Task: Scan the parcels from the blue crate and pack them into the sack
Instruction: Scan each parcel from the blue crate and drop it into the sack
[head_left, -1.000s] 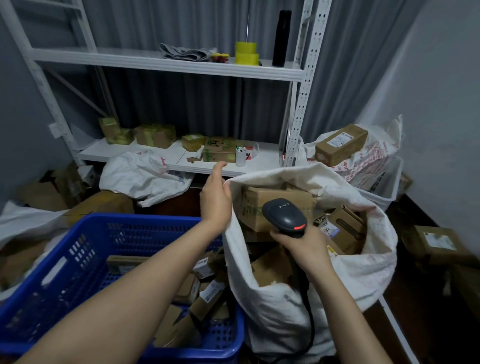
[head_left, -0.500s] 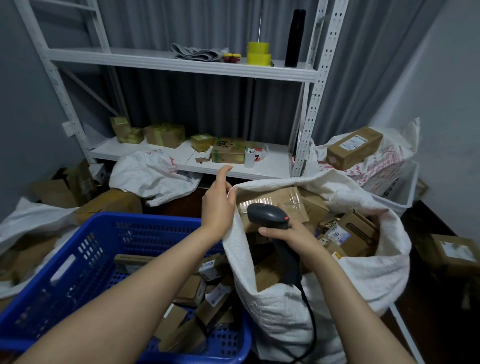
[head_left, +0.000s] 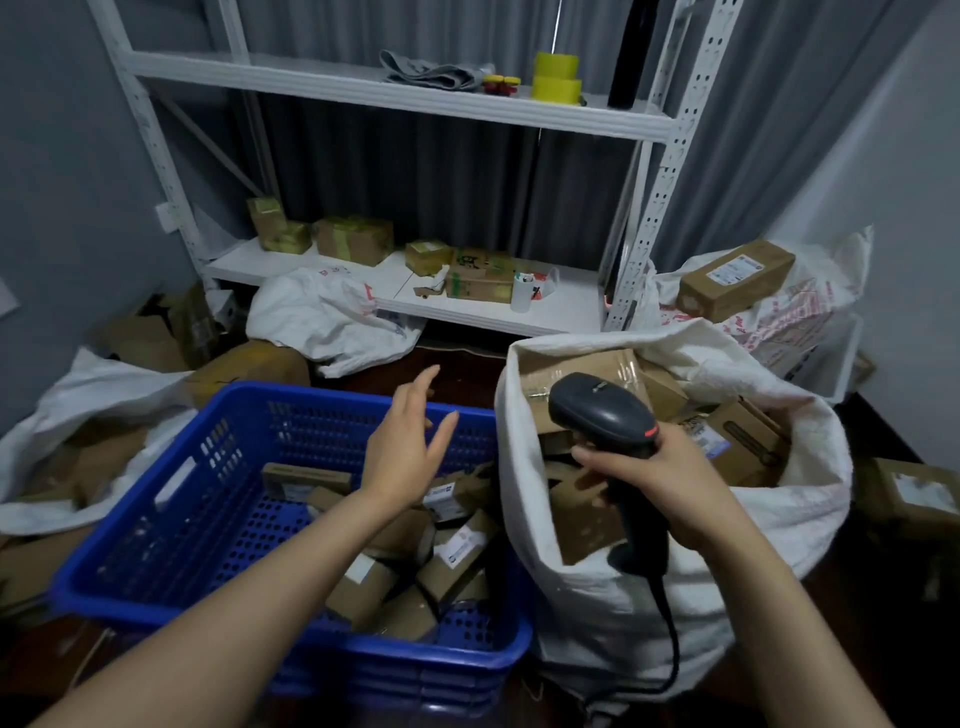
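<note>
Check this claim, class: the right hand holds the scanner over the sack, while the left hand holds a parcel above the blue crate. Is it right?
One detail is wrong. The left hand is open and holds nothing above the blue crate, as the head view shows. The right hand does hold the scanner over the sack.

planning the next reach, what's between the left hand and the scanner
Head view: the far right corner of the blue crate and the left edge of the sack lie between the left hand and the barcode scanner gripped by the right hand.
</note>
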